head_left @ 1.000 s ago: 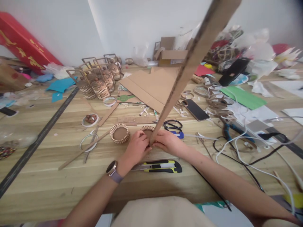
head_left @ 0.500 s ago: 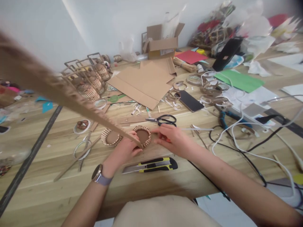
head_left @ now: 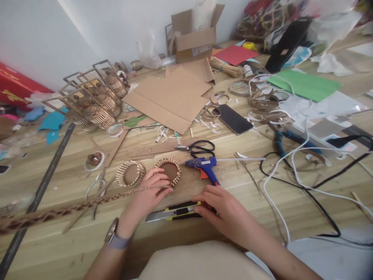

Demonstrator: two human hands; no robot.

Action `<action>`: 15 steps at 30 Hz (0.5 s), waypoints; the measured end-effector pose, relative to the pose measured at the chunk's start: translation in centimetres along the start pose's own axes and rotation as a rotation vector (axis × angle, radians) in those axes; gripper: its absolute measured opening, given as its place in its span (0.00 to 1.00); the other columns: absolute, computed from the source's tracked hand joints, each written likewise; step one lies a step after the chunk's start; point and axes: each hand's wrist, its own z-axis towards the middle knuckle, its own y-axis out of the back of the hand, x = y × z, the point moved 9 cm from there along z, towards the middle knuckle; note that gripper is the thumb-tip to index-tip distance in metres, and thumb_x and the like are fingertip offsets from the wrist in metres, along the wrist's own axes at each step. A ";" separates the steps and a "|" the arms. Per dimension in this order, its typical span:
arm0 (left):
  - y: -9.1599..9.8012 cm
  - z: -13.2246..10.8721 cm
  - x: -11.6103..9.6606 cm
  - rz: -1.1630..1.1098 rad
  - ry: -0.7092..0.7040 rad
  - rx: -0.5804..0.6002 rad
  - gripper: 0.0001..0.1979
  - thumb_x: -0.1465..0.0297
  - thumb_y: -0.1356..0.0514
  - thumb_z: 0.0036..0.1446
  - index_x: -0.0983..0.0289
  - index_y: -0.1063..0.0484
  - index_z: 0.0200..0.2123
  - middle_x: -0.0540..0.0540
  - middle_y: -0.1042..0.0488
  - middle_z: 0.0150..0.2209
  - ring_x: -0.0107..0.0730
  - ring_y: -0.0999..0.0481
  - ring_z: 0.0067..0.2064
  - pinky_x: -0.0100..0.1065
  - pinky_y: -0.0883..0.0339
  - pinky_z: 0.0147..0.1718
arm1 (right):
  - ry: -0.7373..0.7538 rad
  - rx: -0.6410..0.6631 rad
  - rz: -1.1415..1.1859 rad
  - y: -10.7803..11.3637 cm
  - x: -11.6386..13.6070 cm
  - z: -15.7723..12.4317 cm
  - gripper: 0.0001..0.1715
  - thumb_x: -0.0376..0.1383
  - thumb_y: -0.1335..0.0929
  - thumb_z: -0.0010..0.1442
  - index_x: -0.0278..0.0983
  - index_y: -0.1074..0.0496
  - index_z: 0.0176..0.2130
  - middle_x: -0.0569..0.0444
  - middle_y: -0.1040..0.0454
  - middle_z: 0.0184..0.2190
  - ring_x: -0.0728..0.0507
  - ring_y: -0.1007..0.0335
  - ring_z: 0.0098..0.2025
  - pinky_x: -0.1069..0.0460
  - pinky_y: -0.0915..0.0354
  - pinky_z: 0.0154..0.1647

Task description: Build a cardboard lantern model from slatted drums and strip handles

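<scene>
My left hand [head_left: 148,198] is closed on a long corrugated cardboard strip [head_left: 96,201], seen edge-on and running off to the left. Its fingers lie against the near left rim of a small round container [head_left: 171,171] with a striped stick wall and brown base. A second, similar container [head_left: 131,174] stands just left of these fingers. Over the right end of a yellow-and-black utility knife [head_left: 182,211], my right hand [head_left: 221,212] is closed on the handle; the blade points left on the table. A blue hot glue gun [head_left: 206,167] lies beyond that hand, a clear glue stick out its back.
Black scissors [head_left: 201,147] lie behind the glue gun. Cardboard sheets [head_left: 171,101], a phone [head_left: 233,118] and coiled strips [head_left: 265,97] cover the back. Miniature baskets [head_left: 99,105] stand back left. White and black cables [head_left: 271,190] loop at right.
My right hand has left the glue gun and moved nearer to me onto the knife. The cardboard strip has swung down from a steep slant to nearly level on the left.
</scene>
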 end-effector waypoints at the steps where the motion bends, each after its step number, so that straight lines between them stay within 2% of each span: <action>1: 0.0 0.0 0.0 -0.010 -0.004 -0.011 0.07 0.66 0.39 0.63 0.62 0.23 0.35 0.55 0.21 0.37 0.43 0.28 0.52 0.46 0.30 0.51 | 0.006 0.000 0.003 0.0 0.1 0.1 0.07 0.32 0.31 0.64 0.36 0.23 0.41 0.53 0.26 0.30 0.45 0.29 0.33 0.51 0.36 0.35; 8: -0.4 -0.2 0.0 -0.022 -0.003 0.001 0.09 0.66 0.40 0.64 0.63 0.23 0.35 0.55 0.20 0.35 0.42 0.27 0.49 0.44 0.28 0.49 | 0.067 -0.012 -0.056 -0.3 0.9 1.0 0.05 0.31 0.31 0.63 0.36 0.24 0.40 0.53 0.26 0.30 0.44 0.28 0.33 0.50 0.35 0.34; 12: -0.7 0.0 0.0 0.052 0.035 0.011 0.08 0.68 0.41 0.64 0.63 0.24 0.35 0.56 0.21 0.34 0.44 0.25 0.45 0.46 0.27 0.45 | 0.100 -0.038 -0.079 -0.6 1.4 2.7 0.09 0.31 0.32 0.63 0.35 0.26 0.45 0.48 0.25 0.39 0.42 0.26 0.41 0.48 0.30 0.41; 15: -0.8 0.2 0.1 0.096 0.109 0.008 0.07 0.67 0.40 0.63 0.64 0.25 0.39 0.58 0.21 0.38 0.44 0.24 0.43 0.46 0.27 0.43 | 0.145 -0.023 -0.128 -1.2 1.5 4.4 0.14 0.27 0.33 0.62 0.34 0.28 0.49 0.45 0.25 0.46 0.41 0.26 0.47 0.46 0.29 0.48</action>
